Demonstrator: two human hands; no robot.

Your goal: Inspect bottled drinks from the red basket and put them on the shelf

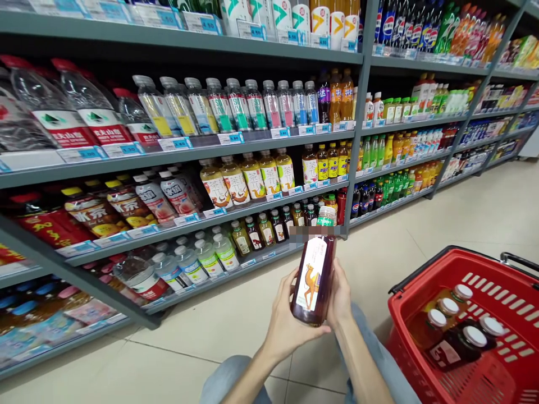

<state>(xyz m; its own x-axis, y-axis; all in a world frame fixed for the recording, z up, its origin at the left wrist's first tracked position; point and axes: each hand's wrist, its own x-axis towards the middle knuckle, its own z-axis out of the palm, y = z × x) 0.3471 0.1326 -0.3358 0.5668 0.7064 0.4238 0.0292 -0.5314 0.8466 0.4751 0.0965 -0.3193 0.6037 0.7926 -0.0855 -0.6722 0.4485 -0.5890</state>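
A dark tea bottle (314,275) with a white camel label and a green-and-clear cap is held between both hands, slightly tilted, its label facing the camera. My left hand (286,322) wraps round its left side and lower part, with the thumb under the base. On the right side, the fingers of my right hand (340,294) are pressed against the bottle. To the right stands a red basket (404,336) with several white-capped bottles (448,307) inside, some amber and some dark. Similar small dark bottles (278,226) line the lowest shelf ahead.
Grey shelves (269,140) of drinks run from the left to the far right. Large water bottles (101,120) stand at the left. My bent knees (231,381) are at the bottom, above the tiled floor (197,331). The basket's black handle (520,264) lies at its rim.
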